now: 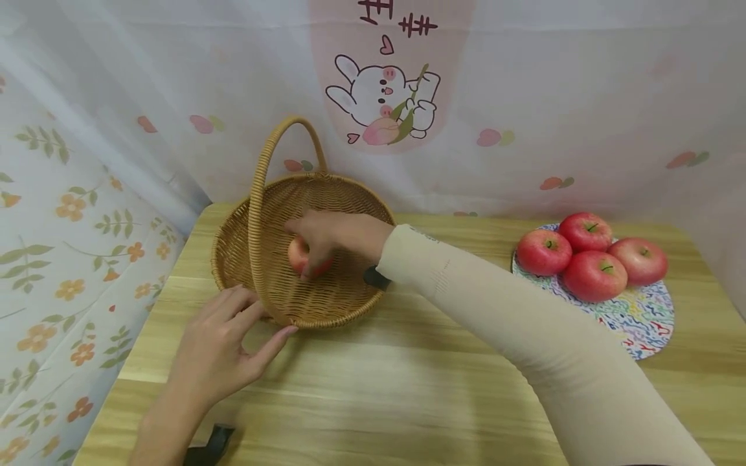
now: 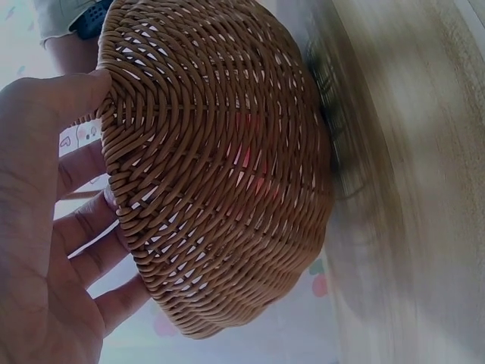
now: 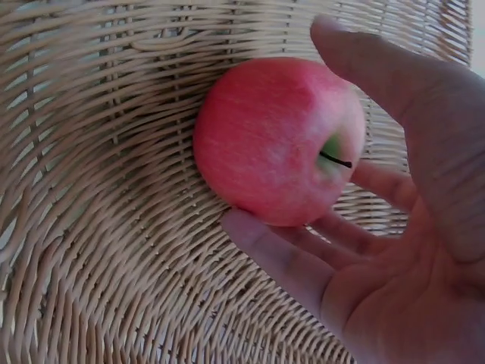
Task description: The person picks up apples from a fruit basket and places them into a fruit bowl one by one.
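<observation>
A wicker basket [image 1: 344, 317] with a tall arched handle stands at the left of the table. My left hand [image 1: 224, 343] holds its near rim beside the foot of the handle. In the left wrist view the thumb [image 2: 87, 91] meets the rim, and the fingertips pass behind it. Inside the basket, my right hand [image 1: 329, 239] is around a red apple [image 3: 265, 144] lying against the woven wall. The right wrist view shows its fingers spread beneath and behind the apple, with the thumb [image 3: 364, 64] standing off from it.
Several red apples [image 1: 594, 275] sit on a round, colourfully patterned mat [image 1: 647, 323] at the right of the wooden table [image 1: 396, 388]. A printed curtain [image 1: 524, 84] hangs behind, and a flowered cloth [image 1: 70, 272] lines the left side.
</observation>
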Demonstrator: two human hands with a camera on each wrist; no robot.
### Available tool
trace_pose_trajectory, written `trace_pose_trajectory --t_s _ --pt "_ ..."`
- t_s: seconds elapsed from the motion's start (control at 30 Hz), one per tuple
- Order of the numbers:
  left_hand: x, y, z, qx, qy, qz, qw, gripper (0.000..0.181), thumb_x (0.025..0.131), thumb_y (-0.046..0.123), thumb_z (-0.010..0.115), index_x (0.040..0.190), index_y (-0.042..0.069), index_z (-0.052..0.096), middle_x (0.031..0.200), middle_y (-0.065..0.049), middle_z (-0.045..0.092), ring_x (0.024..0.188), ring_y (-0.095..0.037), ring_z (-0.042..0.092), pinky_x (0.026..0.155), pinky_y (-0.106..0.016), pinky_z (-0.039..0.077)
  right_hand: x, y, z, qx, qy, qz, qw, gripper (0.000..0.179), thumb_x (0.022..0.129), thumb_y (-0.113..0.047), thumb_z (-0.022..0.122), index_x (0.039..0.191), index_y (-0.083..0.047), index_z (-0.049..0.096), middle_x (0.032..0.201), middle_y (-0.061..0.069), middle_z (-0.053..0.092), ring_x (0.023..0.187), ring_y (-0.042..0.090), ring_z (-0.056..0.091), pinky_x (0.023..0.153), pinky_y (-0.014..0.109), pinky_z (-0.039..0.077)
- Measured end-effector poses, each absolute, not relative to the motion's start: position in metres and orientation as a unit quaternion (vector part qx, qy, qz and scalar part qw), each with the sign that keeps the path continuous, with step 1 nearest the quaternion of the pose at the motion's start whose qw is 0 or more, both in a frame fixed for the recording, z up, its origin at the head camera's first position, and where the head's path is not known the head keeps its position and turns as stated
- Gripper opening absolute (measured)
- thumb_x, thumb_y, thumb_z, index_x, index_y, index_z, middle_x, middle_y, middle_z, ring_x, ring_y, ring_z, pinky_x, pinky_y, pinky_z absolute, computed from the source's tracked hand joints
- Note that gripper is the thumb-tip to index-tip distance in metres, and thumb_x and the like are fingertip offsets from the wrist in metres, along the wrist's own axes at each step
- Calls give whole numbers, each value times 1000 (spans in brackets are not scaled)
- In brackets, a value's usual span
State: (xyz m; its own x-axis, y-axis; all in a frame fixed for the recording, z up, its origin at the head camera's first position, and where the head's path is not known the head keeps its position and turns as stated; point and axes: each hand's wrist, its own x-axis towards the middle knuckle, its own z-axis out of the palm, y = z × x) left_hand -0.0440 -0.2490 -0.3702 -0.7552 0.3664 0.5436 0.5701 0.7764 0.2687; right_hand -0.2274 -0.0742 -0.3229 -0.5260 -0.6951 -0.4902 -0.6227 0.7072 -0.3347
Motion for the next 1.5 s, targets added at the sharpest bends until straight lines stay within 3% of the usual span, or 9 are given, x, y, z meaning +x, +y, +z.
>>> trace_pose_trajectory --t_s 0.23,0.6,0.83,1.13,1.5 --pt "-45 -248 -370 -261 -912 -216 233 53 103 61 55 98 12 76 93 1 68 87 -20 64 79 -36 51 -227 -71 -328 -387 870 -53 300 96 84 -33 91 162 -14 38 157 10 49 145 24 47 119 37 41" --pt "-44 -247 -370 -270 -908 -222 232 51 103 60 58 101 13 78 95 3 69 89 -20 65 82 -35 50 -221 -69 -326 -411 870 -15 273 98 88 -30 89 164 -11 30 156 13 48 139 25 52 114 35 46" --pt "-44 -246 -370 -257 -916 -227 210 54 104 62 54 96 13 74 94 1 68 89 -22 64 87 -34 47 -223 -57 -311 -433 872 -35 225 82 80 -31 93 147 -11 50 140 8 59 128 24 59 109 38 49" --pt "-43 -248 -370 -250 -920 -220 205 57 105 63 50 89 12 72 90 0 65 85 -22 62 78 -38 50 -221 -33 -297 -418 883 -127 174 77 82 -31 89 148 -15 53 134 8 52 111 21 59 98 35 51" --pt "-44 -247 -371 -253 -920 -225 196 54 104 61 53 98 13 75 97 0 68 91 -21 64 83 -35 49 -207 -5 -304 -420 867 -255 86 83 79 -30 90 149 -12 51 138 7 53 124 18 55 107 32 47"
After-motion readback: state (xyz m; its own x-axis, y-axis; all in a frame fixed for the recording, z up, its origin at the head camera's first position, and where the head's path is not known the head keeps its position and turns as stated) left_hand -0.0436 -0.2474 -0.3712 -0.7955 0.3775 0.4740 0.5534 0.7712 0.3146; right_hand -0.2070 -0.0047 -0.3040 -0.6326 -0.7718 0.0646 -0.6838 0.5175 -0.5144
